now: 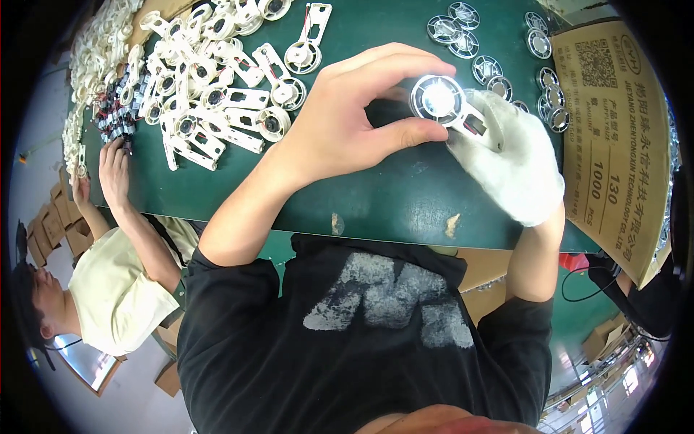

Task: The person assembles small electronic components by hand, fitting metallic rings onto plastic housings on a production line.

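Note:
Above the table's middle, my bare left hand [340, 119] curves round a shiny round spoked cover [438, 101], its thumb and forefinger at the rim. That cover sits at the round head of a white handheld-fan housing [473, 121]; glare washes out its centre, so I cannot tell whether it is fully seated. My right hand [510, 163], in a white glove, grips the housing by its handle end and hides most of it. Loose spoked covers [488, 70] lie on the table beyond my right hand. Left of my left hand spreads a pile of white fan housings [217, 98] with round motor heads.
The green table [376, 195] has its near edge by my body. A big cardboard box [611, 145] stands at the right. At the left, a co-worker's hand [114, 173] touches a heap of small dark motors with wires [119, 108]. More white parts [101, 43] lie far left.

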Available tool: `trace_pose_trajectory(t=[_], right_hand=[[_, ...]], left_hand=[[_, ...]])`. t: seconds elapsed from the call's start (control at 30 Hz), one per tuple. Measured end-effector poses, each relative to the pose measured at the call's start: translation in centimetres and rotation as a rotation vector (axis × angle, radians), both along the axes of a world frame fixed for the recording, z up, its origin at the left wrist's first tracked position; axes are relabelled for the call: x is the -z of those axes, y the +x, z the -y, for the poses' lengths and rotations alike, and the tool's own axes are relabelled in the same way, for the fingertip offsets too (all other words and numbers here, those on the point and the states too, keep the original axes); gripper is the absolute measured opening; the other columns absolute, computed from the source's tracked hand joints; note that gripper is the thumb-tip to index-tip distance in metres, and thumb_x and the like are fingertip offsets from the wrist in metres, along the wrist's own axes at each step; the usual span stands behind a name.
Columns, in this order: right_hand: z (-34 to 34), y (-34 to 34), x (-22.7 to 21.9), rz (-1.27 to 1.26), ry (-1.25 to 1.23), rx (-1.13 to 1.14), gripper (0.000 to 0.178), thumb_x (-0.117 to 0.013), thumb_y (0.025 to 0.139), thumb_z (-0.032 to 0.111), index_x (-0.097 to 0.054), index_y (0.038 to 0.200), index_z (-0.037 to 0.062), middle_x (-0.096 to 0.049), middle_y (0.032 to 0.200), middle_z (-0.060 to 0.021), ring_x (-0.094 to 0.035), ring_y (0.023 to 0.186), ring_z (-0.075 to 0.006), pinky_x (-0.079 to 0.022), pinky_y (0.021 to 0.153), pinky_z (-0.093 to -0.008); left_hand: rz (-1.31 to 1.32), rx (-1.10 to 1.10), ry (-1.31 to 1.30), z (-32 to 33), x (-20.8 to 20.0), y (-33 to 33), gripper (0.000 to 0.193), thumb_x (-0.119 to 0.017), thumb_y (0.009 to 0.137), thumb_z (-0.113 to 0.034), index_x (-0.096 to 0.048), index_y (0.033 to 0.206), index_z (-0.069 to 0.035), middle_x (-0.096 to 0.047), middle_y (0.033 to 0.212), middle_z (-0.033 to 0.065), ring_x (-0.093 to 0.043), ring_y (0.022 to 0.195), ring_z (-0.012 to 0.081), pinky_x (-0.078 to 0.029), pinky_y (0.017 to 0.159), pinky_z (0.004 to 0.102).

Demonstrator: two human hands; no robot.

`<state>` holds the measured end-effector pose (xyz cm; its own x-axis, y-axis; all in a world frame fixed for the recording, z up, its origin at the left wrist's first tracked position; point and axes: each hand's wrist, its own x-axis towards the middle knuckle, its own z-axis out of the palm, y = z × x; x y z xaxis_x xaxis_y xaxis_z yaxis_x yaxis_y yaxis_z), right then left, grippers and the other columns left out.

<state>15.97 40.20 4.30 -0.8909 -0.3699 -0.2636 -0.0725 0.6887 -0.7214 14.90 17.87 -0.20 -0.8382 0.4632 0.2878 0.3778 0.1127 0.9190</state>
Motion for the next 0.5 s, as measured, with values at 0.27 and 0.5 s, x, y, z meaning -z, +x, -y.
trace_pose_trajectory(t=[0.27,0.5], right_hand=[[0.2,0.3,0.7,0.014,-0.044,0.008,0.04,-0.066,0.09,0.035,-0.068,0.116,0.004,-0.069,0.078,-0.0158,-0.07,0.074,-0.0344,-0.054,0.07,-0.0418],[-0.2,-0.5,0.5,0.268,-0.178,-0.085,0.037,-0.068,0.092,0.04,-0.072,0.107,0.0052,-0.068,0.08,-0.0136,-0.067,0.073,-0.0263,-0.052,0.071,-0.0378]], left_hand=[[-0.362,-0.079,-0.201,0.5,-0.1,-0.2,0.059,-0.09,0.074,-0.012,-0.068,0.128,-0.001,-0.074,0.121,0.0119,-0.073,0.107,0.0246,-0.061,0.089,0.0329],[-0.499,0.1,-0.132,0.1,0.6,-0.4,0.063,-0.088,0.075,-0.017,-0.065,0.131,0.003,-0.07,0.127,0.0201,-0.07,0.115,0.0325,-0.057,0.097,0.037]])
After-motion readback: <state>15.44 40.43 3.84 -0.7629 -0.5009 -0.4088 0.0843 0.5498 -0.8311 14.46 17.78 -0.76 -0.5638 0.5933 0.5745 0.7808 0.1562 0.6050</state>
